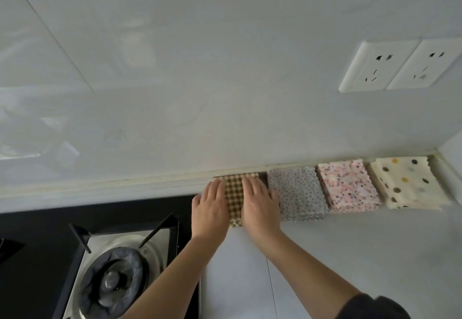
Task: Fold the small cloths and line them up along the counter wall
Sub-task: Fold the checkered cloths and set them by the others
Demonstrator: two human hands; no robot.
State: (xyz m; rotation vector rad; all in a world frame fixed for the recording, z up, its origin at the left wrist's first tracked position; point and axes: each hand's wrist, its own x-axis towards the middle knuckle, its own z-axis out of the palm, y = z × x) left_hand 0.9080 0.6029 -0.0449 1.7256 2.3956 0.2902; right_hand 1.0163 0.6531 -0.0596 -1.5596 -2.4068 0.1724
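A dark sleeve (375, 306) is seen at the lower right edge, and from it the right forearm is stretched towards the wall. The right hand (260, 203) and the left hand (210, 208) are laid flat, with straight fingers, on a folded brown checked cloth (233, 193); nothing is gripped by either. This cloth lies on the pale counter (350, 256), with its far edge against the seam of the tiled wall (200, 93), near the corner of the black gas hob (50, 231). To its right, three folded cloths are already lined up: a grey dotted cloth (297, 193), a pink speckled cloth (350, 185) and a cream spotted cloth (405, 181) in the corner.

The step in hand is judged to be the pressing and aligning of the fourth cloth. Pressure should be given evenly by both palms, so that the fold is kept flat. A small dark gap is visible near the wall between the checked cloth and the grey one; it may be closed by sliding the cloth to the right, without overlap. The front edge should be matched with the row.
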